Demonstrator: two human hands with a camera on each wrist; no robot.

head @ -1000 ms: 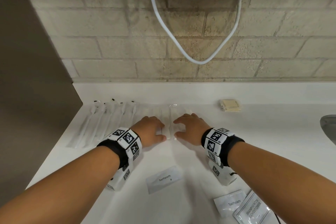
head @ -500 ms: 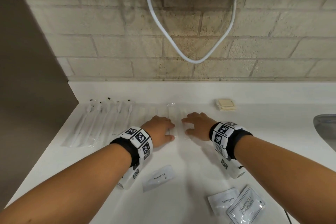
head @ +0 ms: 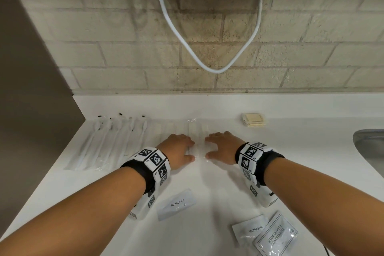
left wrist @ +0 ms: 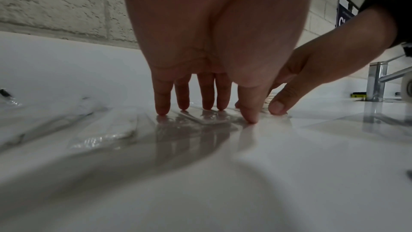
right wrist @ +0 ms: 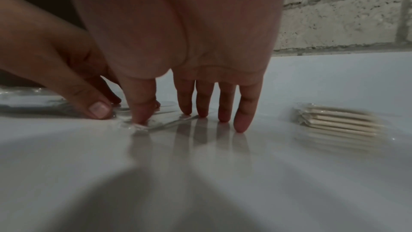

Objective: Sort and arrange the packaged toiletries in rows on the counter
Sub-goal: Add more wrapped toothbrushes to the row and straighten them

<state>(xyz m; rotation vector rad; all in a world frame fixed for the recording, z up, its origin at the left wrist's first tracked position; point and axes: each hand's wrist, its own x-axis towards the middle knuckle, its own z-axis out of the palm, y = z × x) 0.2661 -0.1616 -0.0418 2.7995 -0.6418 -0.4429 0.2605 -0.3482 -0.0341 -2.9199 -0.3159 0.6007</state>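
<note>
Several clear-wrapped toothbrushes (head: pixel 108 143) lie side by side at the back left of the white counter (head: pixel 207 197). More clear flat packets (head: pixel 197 137) continue the row in the middle. My left hand (head: pixel 178 149) presses straight fingertips (left wrist: pixel 161 110) onto these packets. My right hand (head: pixel 222 147) presses down just to their right, its thumb on a packet edge (right wrist: pixel 156 123). Neither hand grips anything. Two white toothpaste sachets (head: pixel 176 204) (head: pixel 249 229) and a shampoo-with-conditioner sachet (head: pixel 276 235) lie near the front.
A stack of tan wrapped sticks (head: pixel 253 119) (right wrist: pixel 341 121) sits at the back right. A steel sink (head: pixel 372 151) and tap (left wrist: pixel 376 80) are at the right. A brick wall with a white hose (head: pixel 187 48) rises behind the counter.
Both hands have stayed pressed on the middle clear packets, shifting slightly right with them. The head view has tilted a little.
</note>
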